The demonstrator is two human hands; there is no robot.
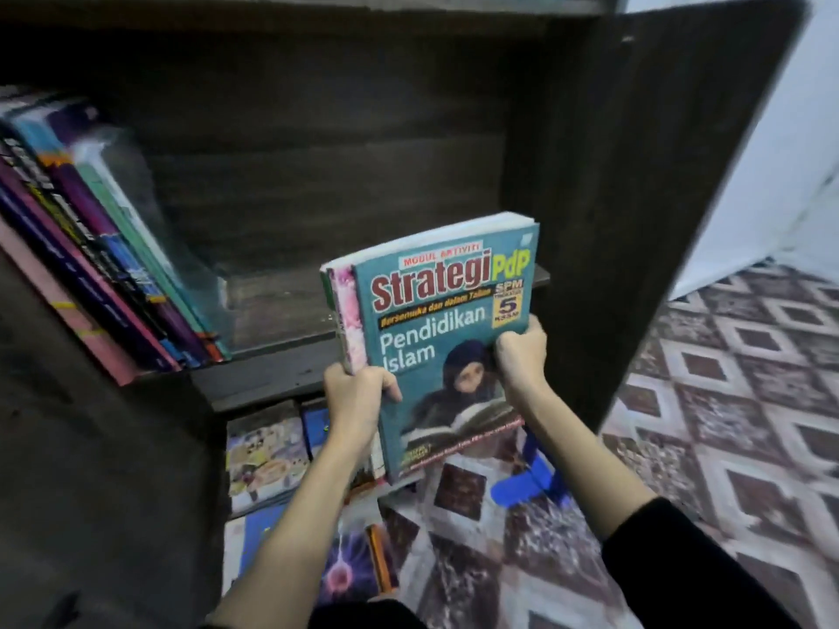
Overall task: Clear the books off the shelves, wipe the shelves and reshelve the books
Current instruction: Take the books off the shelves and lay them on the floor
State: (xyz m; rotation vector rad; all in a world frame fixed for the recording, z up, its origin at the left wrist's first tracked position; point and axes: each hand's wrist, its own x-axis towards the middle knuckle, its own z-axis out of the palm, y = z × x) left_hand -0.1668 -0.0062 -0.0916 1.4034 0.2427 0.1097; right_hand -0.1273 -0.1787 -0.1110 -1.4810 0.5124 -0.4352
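The teal workbook (436, 320) "Strategi PdP Pendidikan Islam" stands upright, long axis near vertical with its top tipped slightly right, cover facing the person and spine to the left. A pink-flowered book (352, 311) is pressed behind it. The left hand (356, 397) grips the lower spine corner, thumb on the cover, while the right hand (522, 356) curls round the right edge, higher up. Just beyond both hands lies the bare shelf board (281, 306). A row of leaning books (113, 274) fills its far left, and the bookcase side panel (635, 220) rises close beside the right hand.
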